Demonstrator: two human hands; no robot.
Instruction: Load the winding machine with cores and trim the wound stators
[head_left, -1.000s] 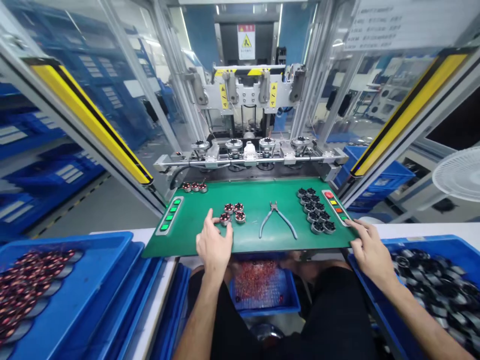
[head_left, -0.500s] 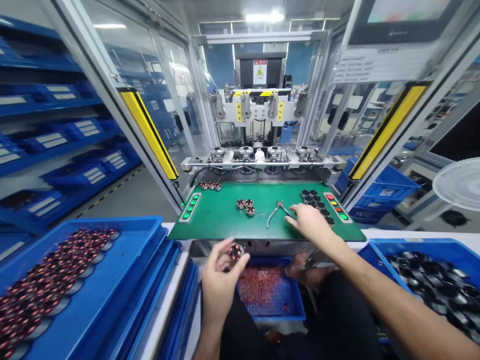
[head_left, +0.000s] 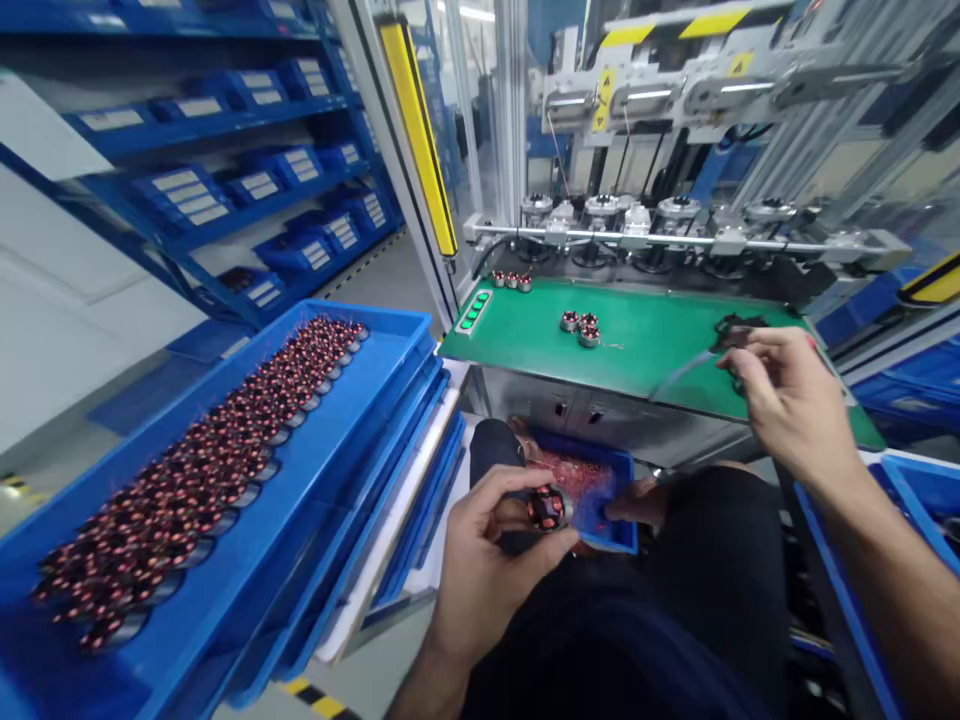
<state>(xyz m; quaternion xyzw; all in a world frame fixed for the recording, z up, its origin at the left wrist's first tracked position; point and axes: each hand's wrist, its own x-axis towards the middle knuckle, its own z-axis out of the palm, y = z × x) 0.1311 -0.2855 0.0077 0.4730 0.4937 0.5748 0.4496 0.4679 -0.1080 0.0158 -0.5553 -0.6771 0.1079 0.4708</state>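
Observation:
My left hand (head_left: 499, 545) is closed around the rim of a motor stator (head_left: 546, 508), with its dark core and copper windings facing up. It is held over my lap, near a blue bin (head_left: 636, 500) of reddish scraps. Above the right part of the green mat (head_left: 517, 335), my right hand (head_left: 799, 395) has its fingers pinched on pliers (head_left: 682, 374). One blue-grey handle sticks out to the left, smeared by motion; the jaws cannot be made out. Black parts (head_left: 739, 328) lie behind those fingers. Three wound stators (head_left: 589, 335) stand grouped mid-mat, beside a thin wire offcut.
To the left, a stacked blue tray (head_left: 382, 390) holds rows of wound stators. A machine with a row of fixtures (head_left: 604, 208) stands behind the mat. Three more stators (head_left: 512, 281) sit near a green-button panel (head_left: 474, 312). Another blue bin (head_left: 919, 500) is at right.
My view has swung left and down. The pliers, lying on the mat beside my right hand earlier, are now in its fingers. My left hand still holds the stator.

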